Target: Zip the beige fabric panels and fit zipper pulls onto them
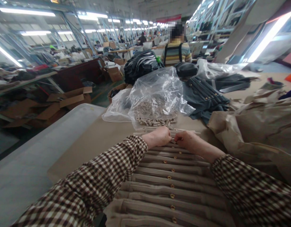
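My left hand [159,136] is closed in a pinch at the far end of a row of overlapping beige fabric pieces [150,186]. Close beside it on the right, my right hand [188,142] also has its fingers pressed together. Between the fingertips shows a bit of a small light piece, too small to name. Each fabric piece has a long seamed strip like a zipper, and small gold-coloured metal fittings [172,196] sit along the middle. Just beyond my hands, a heap of small beige tabs [157,120] spills from a clear plastic bag [159,88].
Dark grey fabric pieces with metal fittings [204,94] lie behind on the right. Crumpled beige cloth [256,129] is piled near my right arm. Open cardboard boxes [50,107] stand beyond the table's left edge. A person in a striped top [176,52] is further back.
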`<state>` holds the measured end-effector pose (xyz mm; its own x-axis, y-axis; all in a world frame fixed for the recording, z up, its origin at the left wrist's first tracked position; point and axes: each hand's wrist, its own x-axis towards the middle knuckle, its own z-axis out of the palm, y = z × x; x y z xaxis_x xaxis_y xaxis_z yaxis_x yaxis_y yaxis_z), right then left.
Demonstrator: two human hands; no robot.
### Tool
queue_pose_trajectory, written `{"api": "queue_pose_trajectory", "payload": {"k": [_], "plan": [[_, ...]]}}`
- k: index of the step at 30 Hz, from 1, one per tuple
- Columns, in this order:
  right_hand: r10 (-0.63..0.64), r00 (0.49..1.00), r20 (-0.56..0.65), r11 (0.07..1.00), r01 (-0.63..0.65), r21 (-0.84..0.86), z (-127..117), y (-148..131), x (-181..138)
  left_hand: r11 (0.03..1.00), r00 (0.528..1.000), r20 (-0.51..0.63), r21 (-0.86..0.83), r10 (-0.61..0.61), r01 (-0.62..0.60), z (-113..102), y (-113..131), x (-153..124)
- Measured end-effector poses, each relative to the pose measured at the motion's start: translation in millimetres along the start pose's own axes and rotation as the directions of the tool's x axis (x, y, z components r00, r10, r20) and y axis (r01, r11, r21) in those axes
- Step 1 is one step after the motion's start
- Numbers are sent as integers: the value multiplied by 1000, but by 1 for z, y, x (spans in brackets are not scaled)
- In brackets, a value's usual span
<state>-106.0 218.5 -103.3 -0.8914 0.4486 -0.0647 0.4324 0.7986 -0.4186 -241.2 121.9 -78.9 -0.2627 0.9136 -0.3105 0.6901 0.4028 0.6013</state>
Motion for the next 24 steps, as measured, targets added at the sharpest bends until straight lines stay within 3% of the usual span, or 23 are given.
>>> {"api": "queue_pose_trajectory", "payload": {"k": [6,11,13,15,19,22,24], "plan": [[45,998,-37,997,-47,-56,6,-4,-1,998,999,-46,-55,-12,9,2,-6,1],[52,995,-88,998,-55,-32,2,-4,-7,974,996,-64,-224,-61,46,-10,-13,-8],[20,988,-155,998,-10,64,1,-8,-10,938,996,-49,-343,-73,52,-13,-13,-15],[-21,975,-222,956,85,281,4,-14,-12,878,996,-23,-475,-82,61,-14,-11,-21],[-40,970,-240,698,199,688,17,-30,-9,730,995,28,-677,-98,91,-7,-2,-26],[-30,977,-209,633,180,753,22,-37,-8,636,991,41,-764,-125,112,-2,6,-26],[-58,966,-253,729,214,650,20,-39,-10,586,988,51,-800,-142,126,1,9,-26]]}}
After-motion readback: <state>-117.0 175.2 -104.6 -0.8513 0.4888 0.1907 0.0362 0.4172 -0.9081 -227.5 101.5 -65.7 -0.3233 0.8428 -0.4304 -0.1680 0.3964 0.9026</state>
